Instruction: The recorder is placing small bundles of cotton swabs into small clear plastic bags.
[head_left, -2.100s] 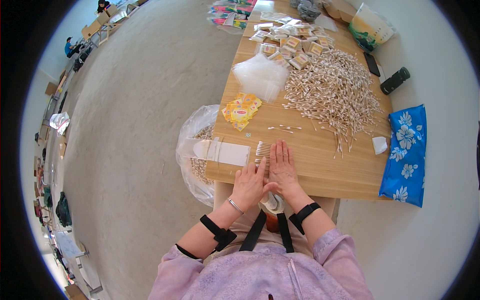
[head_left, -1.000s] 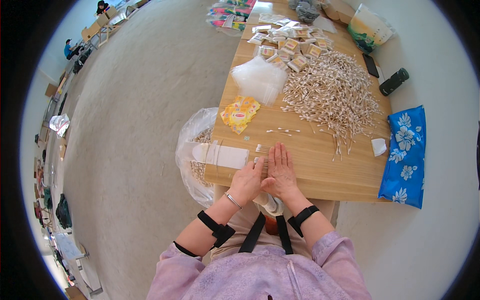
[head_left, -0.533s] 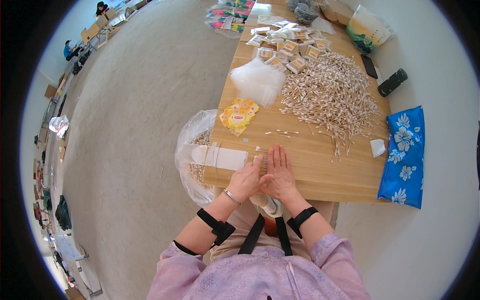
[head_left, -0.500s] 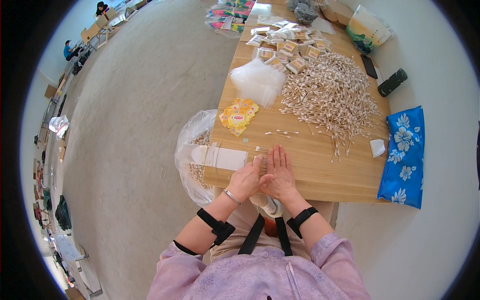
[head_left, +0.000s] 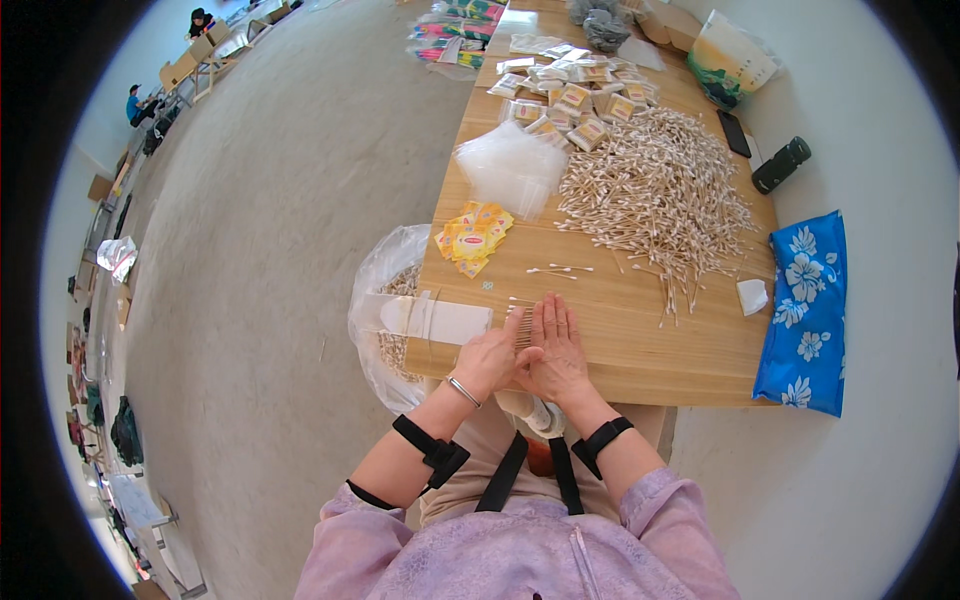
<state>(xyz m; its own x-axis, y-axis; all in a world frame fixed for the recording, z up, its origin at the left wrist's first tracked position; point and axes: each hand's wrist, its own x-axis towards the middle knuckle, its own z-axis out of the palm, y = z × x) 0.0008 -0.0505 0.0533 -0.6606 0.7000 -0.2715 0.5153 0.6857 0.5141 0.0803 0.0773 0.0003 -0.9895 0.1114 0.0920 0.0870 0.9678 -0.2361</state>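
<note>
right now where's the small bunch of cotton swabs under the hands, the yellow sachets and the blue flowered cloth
small bunch of wooden cotton swabs (head_left: pixel 522 322), head view, ends showing between the two hands
pile of yellow sachets (head_left: pixel 472 238), head view, middle of pile
blue flowered cloth (head_left: pixel 806 310), head view, middle of cloth

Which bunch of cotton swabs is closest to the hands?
The small neat row of swabs pressed between the left hand and right hand, not the big loose pile farther up the table.

Left hand (head_left: pixel 487 358) and right hand (head_left: pixel 553 345) press small cotton swab bundle (head_left: pixel 522 322), seemingly, on wooden table (head_left: pixel 640 350).
</note>
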